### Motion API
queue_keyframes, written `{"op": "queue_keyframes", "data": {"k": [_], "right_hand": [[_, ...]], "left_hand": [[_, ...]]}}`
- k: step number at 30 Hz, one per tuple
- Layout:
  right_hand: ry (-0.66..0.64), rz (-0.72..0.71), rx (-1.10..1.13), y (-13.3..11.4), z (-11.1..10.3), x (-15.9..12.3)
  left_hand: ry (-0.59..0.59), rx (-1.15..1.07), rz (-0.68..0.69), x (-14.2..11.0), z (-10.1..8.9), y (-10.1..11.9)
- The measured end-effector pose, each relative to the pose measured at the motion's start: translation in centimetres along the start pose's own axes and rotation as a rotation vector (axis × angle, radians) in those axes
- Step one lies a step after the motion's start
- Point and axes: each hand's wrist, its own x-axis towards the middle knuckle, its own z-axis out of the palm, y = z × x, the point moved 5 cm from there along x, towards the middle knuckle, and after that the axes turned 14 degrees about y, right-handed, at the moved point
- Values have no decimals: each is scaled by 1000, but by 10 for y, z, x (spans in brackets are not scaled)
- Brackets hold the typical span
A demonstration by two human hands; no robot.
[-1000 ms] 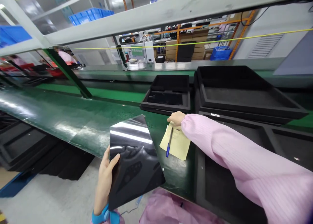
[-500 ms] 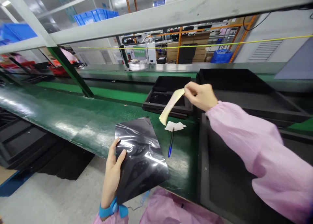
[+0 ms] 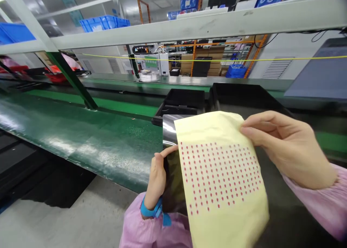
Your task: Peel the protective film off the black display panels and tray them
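My right hand [image 3: 292, 148] pinches the upper right edge of a pale yellow sheet of small red stickers [image 3: 222, 179], set in rows across its middle. This sheet hangs slightly curved in front of me, overlapping a glossy black sheet [image 3: 172, 183]. My left hand [image 3: 158, 172] grips the black sheet by its left edge, and one of its fingers reaches to the yellow sheet's left border. A blue strap [image 3: 151, 208] circles my left wrist. Most of the black sheet is hidden behind the stickers.
A green bench [image 3: 108, 143] runs off to the left. Behind the sheets stand a small black tray [image 3: 187, 96] and a larger black tray [image 3: 238, 94]. A pale beam [image 3: 162, 31] crosses overhead, with a green post [image 3: 70, 80] at left. More black trays lie at lower left.
The yellow sheet has come down and toward me in my right hand, its sticker side now facing me. My left hand and the black sheet have shifted right. The pen and white paper are now hidden.
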Motion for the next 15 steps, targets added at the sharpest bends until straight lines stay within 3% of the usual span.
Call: {"op": "queue_keyframes", "data": {"k": [5, 10, 15], "right_hand": [[-25, -316, -293, 1, 6, -17], [-12, -804, -717, -21, 24, -51], [-132, -816, -710, -27, 37, -69]], "left_hand": [[-236, -14, -51, -14, 20, 7], [-271, -5, -110, -29, 35, 10], [-342, -19, -83, -41, 42, 8]]}}
